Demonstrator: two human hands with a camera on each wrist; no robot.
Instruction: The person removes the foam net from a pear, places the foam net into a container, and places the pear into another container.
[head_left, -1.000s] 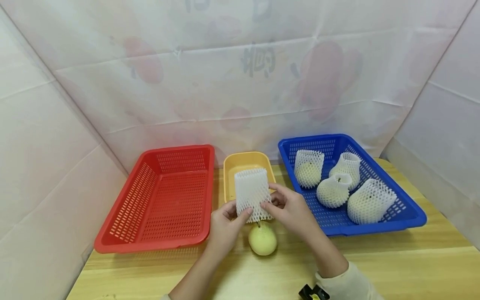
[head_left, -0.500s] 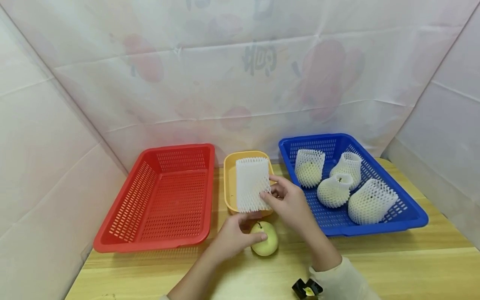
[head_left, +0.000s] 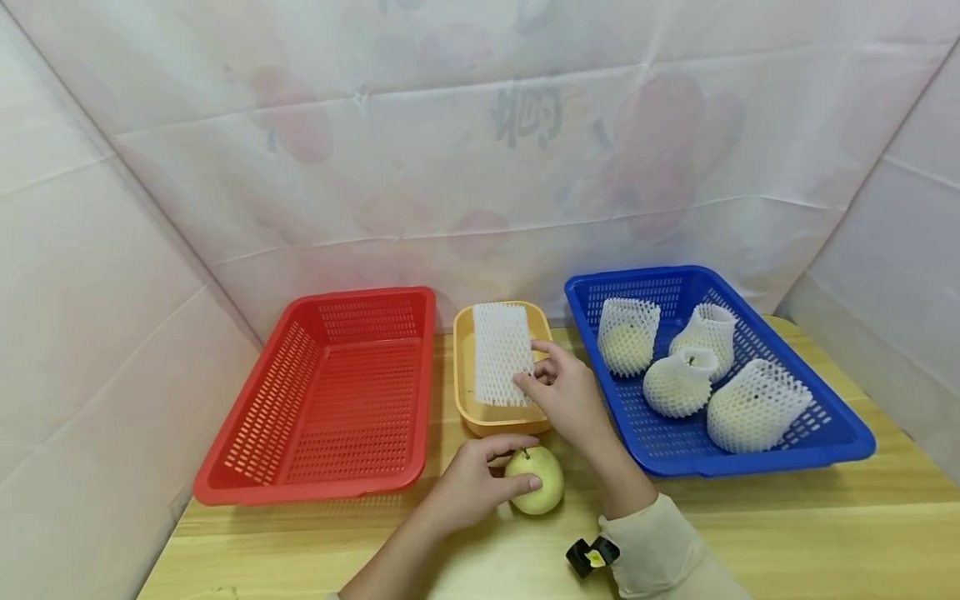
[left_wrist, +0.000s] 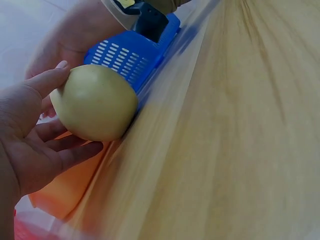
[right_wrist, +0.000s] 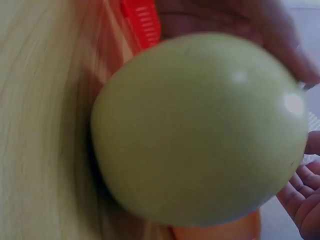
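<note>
Bare pear (head_left: 542, 492) on table (head_left: 787, 537); L hand (head_left: 474, 483), on foam sleeve (head_left: 499, 354) 1 sec ago, now has thumb & fingers curled round pear. R hand (head_left: 566, 392) alone pinches sleeve, moved fwd over yellow tray (head_left: 464, 367); pear & sleeve now apart.

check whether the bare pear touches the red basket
Apart: the head view shows the left hand and a strip of wooden table between the bare pear and the red basket.

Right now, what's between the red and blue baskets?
Head view: the yellow tray, a white sleeve in the right hand and, nearest, the pear in the left hand.
</note>
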